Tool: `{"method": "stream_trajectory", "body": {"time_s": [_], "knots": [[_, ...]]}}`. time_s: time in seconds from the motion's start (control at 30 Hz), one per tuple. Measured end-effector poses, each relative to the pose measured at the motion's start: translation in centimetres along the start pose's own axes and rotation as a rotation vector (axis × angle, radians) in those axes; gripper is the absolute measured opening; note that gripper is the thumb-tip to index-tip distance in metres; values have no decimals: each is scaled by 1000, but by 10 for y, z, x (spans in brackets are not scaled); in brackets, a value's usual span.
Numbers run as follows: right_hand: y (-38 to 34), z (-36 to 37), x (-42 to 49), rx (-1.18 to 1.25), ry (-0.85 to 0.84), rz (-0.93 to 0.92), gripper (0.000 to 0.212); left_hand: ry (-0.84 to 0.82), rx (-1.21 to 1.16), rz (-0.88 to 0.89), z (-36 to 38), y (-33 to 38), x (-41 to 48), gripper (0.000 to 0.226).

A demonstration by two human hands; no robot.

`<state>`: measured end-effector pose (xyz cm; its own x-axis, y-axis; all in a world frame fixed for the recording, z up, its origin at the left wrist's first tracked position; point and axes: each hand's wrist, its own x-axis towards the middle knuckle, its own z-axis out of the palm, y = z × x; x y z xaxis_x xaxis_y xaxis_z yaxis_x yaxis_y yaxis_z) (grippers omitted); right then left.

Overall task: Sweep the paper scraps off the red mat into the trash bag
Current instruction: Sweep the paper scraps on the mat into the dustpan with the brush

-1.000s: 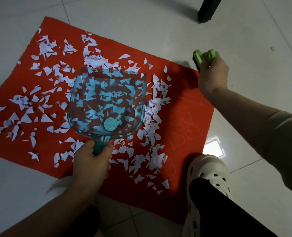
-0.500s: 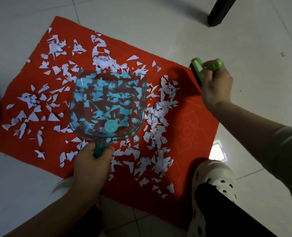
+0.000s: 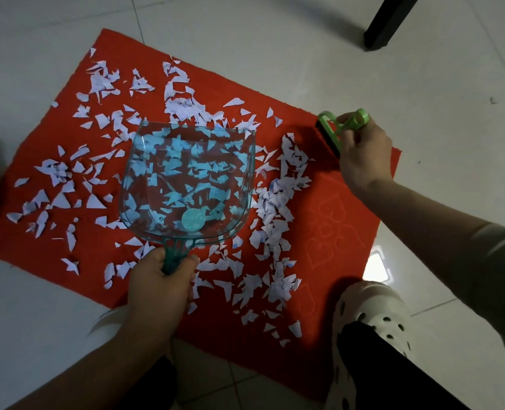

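A red mat lies on the tiled floor, strewn with several white paper scraps. My left hand grips the handle of a clear teal dustpan, held over the mat's middle with scraps showing through it. My right hand holds a green brush with dark bristles down on the mat's far right corner, just right of a heaped line of scraps. No trash bag is in view.
A dark furniture leg stands on the floor at the top right. My white clog and dark trouser leg rest at the mat's near right edge. A bright light reflection shines on the tiles.
The brush in my right hand has come down from beyond the mat's edge onto its far right corner. The dustpan has stayed over the middle. The view has shifted slightly.
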<state>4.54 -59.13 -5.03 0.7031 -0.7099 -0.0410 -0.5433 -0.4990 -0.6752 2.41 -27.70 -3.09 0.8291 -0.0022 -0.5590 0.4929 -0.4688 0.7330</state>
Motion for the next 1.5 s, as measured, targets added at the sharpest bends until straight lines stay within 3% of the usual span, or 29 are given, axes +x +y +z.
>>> {"method": "stream_trajectory", "body": {"time_s": [0.1, 0.3, 0.47, 0.6, 0.83, 0.97, 1.13, 1.23, 1.37, 1.5], "knots": [[2, 1, 2, -40, -23, 44, 29, 1, -8, -8, 0, 0, 0, 20], [-13, 17, -23, 11, -233, -110, 26, 11, 17, -7, -1, -3, 1, 19], [-15, 4, -16, 159, -88, -25, 25, 11, -5, 3, -3, -1, -1, 19], [-9, 3, -5, 9, -20, 13, 30, 26, -6, 16, -6, -2, -2, 21], [-23, 24, -46, 30, -307, -168, 24, 23, -13, -3, -8, -4, -4, 24], [-27, 10, -47, 160, -200, -86, 26, 43, 5, 8, -10, -3, -5, 23], [-6, -1, -40, 30, -39, -4, 27, 44, 27, 15, -16, -4, -9, 24], [0, 2, -48, -35, -84, -6, 25, 46, 37, 12, -20, -4, -12, 23], [-12, 13, -67, 7, -266, -110, 23, 42, 71, 31, -24, -4, -16, 23], [-15, 7, -68, 112, -208, -70, 28, 37, 72, 19, -27, -6, -16, 23]]}}
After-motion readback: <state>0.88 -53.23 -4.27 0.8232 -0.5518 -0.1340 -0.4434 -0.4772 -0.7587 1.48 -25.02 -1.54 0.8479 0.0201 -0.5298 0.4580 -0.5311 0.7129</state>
